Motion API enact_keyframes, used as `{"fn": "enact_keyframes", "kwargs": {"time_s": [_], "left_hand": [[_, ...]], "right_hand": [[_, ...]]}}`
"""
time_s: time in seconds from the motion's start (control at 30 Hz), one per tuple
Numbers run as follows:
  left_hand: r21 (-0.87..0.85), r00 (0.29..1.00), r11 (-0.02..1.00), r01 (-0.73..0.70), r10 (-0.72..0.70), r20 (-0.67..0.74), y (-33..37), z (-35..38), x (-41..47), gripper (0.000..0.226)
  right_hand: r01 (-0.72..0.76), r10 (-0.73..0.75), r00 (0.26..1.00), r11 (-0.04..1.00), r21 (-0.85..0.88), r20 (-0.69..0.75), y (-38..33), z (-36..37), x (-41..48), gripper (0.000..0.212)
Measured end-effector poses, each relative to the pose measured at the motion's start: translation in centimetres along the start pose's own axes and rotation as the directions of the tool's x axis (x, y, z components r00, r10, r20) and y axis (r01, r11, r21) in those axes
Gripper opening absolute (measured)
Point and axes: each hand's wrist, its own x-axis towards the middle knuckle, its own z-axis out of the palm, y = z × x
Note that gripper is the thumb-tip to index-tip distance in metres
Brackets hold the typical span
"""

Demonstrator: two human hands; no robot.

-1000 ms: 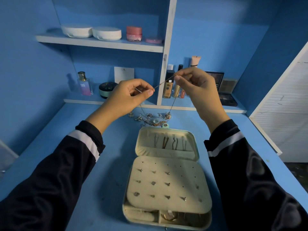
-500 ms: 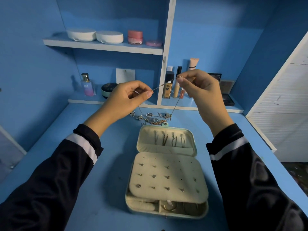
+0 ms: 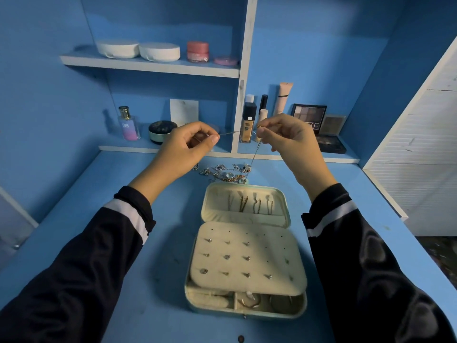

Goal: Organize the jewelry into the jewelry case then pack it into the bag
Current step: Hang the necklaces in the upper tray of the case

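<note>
Largest first: the blue-painted desk top (image 3: 158, 298) carries the open cream padded jewelry case (image 3: 287, 206), and the blue shelf unit with cosmetics (image 3: 148, 68) stands behind the case.

Inside the case, the cream earring panel (image 3: 279, 268) lies flat over the base with studs set in it. Four hung chains (image 3: 249, 205) sit in the lid. I can see rings under the panel's near edge.

Both hands are raised above and behind the case lid. The left hand (image 3: 183, 149) pinches the thin gold chain necklace (image 3: 256, 152) between thumb and forefinger, other fingers curled in. The right hand (image 3: 289, 139) pinches it the same way, and a short run of chain is stretched between the two. From the right hand the chain drops to the loose jewelry pile (image 3: 225, 173), which lies on the desk touching the case's far edge.

Change over the last second: almost none. Same two pinches, same spacing, same taut run; mostly the view has shifted. I read it as the necklace being straightened or its clasp worked, not yet carried to the lid.

Task looks midway. The pile remains outside the case, and I see no bag in view.
</note>
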Motion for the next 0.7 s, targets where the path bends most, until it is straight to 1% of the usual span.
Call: {"fn": "enact_keyframes", "kwargs": {"time_s": [0.2, 0.37, 0.53, 0.7], "left_hand": [[-0.031, 0.997, 0.999, -0.013, 0.011, -0.072, -0.1, 1.2, 1.7, 0.005], [-0.066, 0.997, 0.998, -0.008, 0.003, -0.075, -0.8, 2.2, 3.1, 0.009], [-0.056, 1.000, 0.998, 0.022, -0.021, 0.016, -1.9, 3.0, 3.7, 0.008], [-0.101, 0.988, 0.991, 0.086, -0.072, 0.134, -3.1, 3.8, 3.8, 0.010]], "right_hand": [[-0.020, 0.020, 0.999, 1.000, -0.008, -0.031, 1.4, 0.2, 1.3, 0.010], [-0.032, 0.032, 0.999, 0.999, -0.027, -0.012, 2.3, 0.4, 2.5, 0.009], [-0.034, 0.035, 0.999, 0.999, -0.014, 0.028, 2.9, 0.8, 3.4, 0.005], [-0.014, 0.013, 1.000, 0.999, 0.046, 0.016, 2.8, 1.2, 4.4, 0.004]]}}
